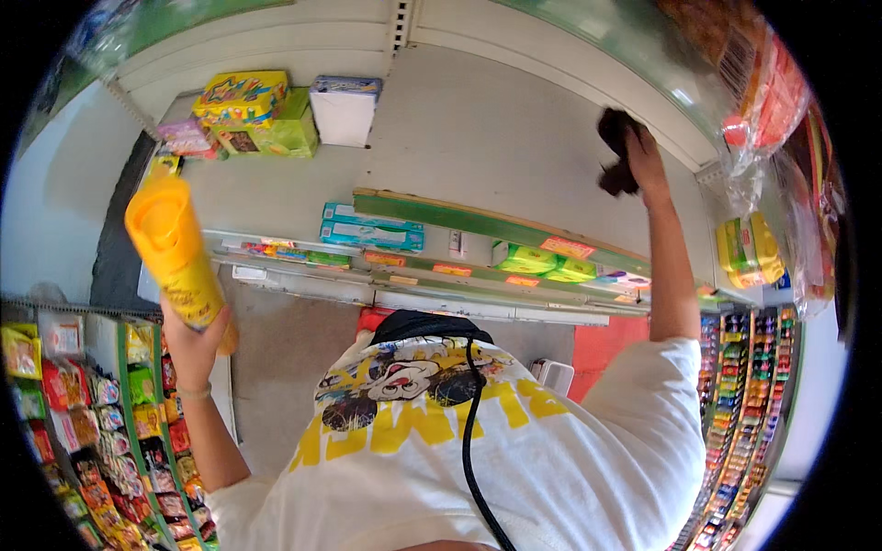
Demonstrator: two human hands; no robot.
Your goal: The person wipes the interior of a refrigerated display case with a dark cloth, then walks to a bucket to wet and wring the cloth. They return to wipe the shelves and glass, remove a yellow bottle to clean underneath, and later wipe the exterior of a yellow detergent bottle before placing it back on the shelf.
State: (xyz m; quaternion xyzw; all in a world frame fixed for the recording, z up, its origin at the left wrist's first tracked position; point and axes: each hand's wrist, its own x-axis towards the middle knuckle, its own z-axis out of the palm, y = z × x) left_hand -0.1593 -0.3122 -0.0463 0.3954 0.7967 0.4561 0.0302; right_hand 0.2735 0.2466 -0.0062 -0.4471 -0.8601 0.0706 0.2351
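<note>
My left hand [193, 337] is wrapped around a yellow plastic bottle [182, 282] with an orange-yellow cap, held tilted in front of the shelving at the left. Over at the right, my right hand [645, 162] grips a dark cloth [618, 151] against the upper shelf board [496, 131], close to its back panel. The cloth is bunched and slightly blurred. Between the two hands stretches the pale shelf surface, with a green front edge [475, 224].
A yellow carton [244, 96], a green carton [293, 131] and a white box [344, 113] stand at the back left. Teal boxes [372, 235] and green packs [541, 262] sit below the green edge. Plastic-wrapped goods [761, 117] hang at right. Packaged snacks [103, 420] fill the left racks.
</note>
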